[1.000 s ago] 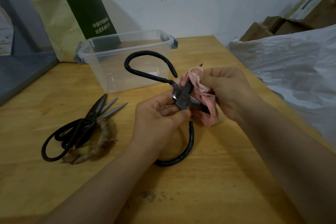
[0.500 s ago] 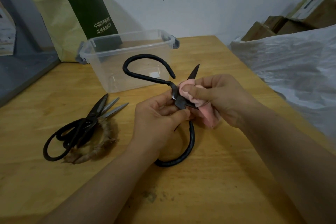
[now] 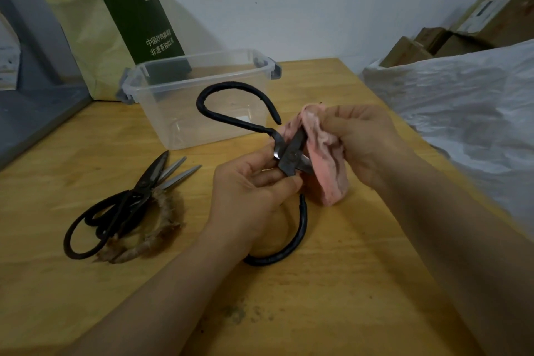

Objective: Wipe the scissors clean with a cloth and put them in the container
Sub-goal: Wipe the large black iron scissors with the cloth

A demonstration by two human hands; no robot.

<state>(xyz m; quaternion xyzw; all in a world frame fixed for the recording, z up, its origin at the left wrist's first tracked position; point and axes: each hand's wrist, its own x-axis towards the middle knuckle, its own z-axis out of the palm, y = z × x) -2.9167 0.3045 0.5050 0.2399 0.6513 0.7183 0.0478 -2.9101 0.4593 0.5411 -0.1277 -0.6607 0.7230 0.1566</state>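
Scissors pinched in left hand, right hand bunching pink cloth round them, before open container, spare scissors left.

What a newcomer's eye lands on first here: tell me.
Dead centre are big black scissors with looping handles: the left hand grips them near the pivot while the right hand pinches a pink cloth over the blades. Behind stands a clear plastic container; to the left, other scissors lie piled on the wooden table.
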